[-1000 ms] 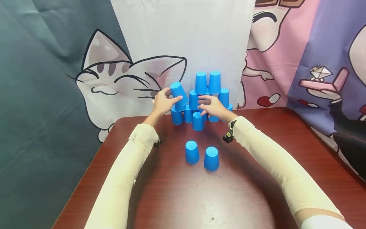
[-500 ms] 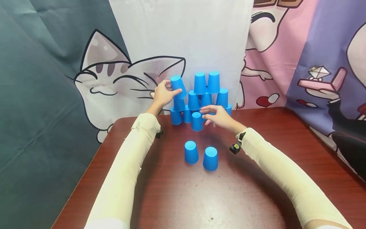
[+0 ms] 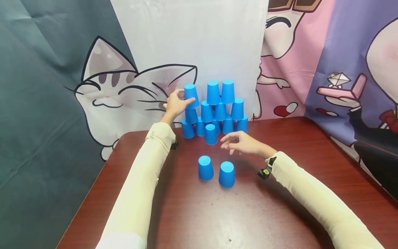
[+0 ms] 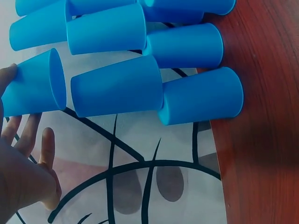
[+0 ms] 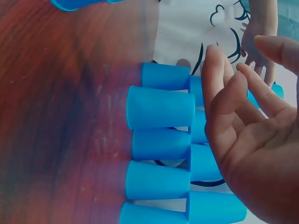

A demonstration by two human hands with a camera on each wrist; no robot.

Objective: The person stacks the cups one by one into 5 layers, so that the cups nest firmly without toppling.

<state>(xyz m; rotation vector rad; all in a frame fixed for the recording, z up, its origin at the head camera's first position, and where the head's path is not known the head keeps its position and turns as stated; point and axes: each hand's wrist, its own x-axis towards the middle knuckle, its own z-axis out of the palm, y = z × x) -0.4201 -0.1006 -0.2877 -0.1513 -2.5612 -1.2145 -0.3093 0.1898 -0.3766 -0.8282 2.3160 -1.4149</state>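
My left hand (image 3: pixel 176 103) holds an upside-down blue cup (image 3: pixel 191 97) between thumb and fingers, high at the left end of a cup pyramid. In the left wrist view a gap shows between this cup and the second-row cup (image 4: pixel 117 86) beneath it. Two more cups, the left one (image 3: pixel 213 92) and the right one (image 3: pixel 228 92), stand in the third row. My right hand (image 3: pixel 242 142), fingers loosely bent and holding nothing, hovers over the table right of a single cup (image 3: pixel 211 135) in front of the pyramid.
Two upside-down cups, one left (image 3: pixel 205 169) and one right (image 3: pixel 227 175), stand nearer me on the brown table (image 3: pixel 192 221). A printed cloth backdrop (image 3: pixel 161 38) hangs close behind the pyramid.
My left hand has raised its cup above the second-row cup and tilted it less. The right hand has drawn back from the pyramid, down and rightward. The head view has shifted slightly.
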